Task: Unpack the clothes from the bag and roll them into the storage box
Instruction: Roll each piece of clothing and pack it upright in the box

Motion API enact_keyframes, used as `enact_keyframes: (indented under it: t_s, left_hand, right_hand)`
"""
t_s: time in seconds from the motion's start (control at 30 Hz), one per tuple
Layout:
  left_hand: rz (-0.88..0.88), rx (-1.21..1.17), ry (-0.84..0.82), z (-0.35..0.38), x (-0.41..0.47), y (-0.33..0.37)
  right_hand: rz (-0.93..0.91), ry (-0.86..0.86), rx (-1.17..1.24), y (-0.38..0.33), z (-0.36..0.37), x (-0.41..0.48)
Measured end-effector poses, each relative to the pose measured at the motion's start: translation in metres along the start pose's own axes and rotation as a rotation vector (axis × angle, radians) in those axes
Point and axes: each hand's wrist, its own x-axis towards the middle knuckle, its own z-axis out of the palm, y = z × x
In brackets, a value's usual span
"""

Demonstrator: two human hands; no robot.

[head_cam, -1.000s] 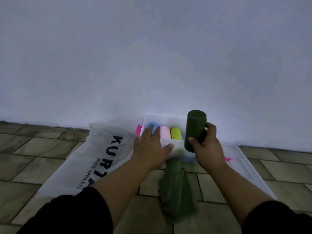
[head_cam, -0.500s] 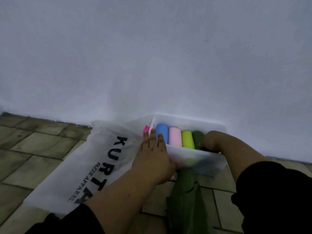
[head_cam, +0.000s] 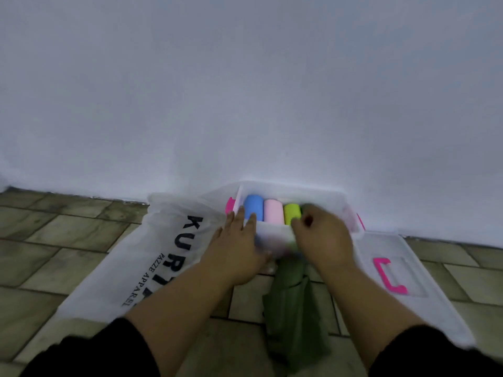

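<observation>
The translucent white storage box (head_cam: 321, 193) stands on the floor against the wall. In it lie a blue roll (head_cam: 253, 206), a pink roll (head_cam: 273, 212) and a yellow-green roll (head_cam: 292, 212), side by side. My left hand (head_cam: 239, 248) lies flat on the box's near left corner, fingers spread. My right hand (head_cam: 322, 238) hovers over the box's right part with fingers curled down, hiding what is beneath. An unrolled dark green garment (head_cam: 296, 308) lies on the floor between my forearms. The white bag (head_cam: 152, 257) with black lettering lies to the left.
The box's translucent lid (head_cam: 424, 300) with a pink latch (head_cam: 388, 277) lies on the tiles to the right. Pink clips (head_cam: 230, 207) sit on the box's ends. A white wall rises directly behind the box. Brown floor tiles (head_cam: 40, 240) spread to the left.
My right hand carried a dark green roll to the box's right end and set it down beside the yellow-green roll. It has since drawn back toward me. My left hand stayed on the box.
</observation>
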Motion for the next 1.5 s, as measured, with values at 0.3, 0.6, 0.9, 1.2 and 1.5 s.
enact_keyframes:
  t_s: [0.3, 0.6, 0.9, 1.2, 1.5]
  left_hand:
    - [0.125, -0.255, 0.150, 0.013, -0.082, 0.009]
    - [0.147, -0.057, -0.177, 0.052, -0.122, 0.009]
    - [0.095, -0.164, -0.389, 0.043, -0.120, 0.012]
    - [-0.167, 0.097, -0.308, 0.039, -0.086, 0.017]
    - [0.225, -0.210, -0.044, 0.050, -0.130, 0.047]
  right_hand:
    - [-0.061, -0.638, -0.105, 0.001, 0.016, -0.097]
    - [-0.230, -0.396, -0.017, 0.031, -0.037, -0.143]
    - [-0.330, -0.468, -0.179, 0.014, -0.026, -0.190]
    - [-0.320, -0.318, -0.336, 0.006, -0.028, -0.207]
    - [-0.133, -0.408, 0.030, 0.025, -0.027, -0.191]
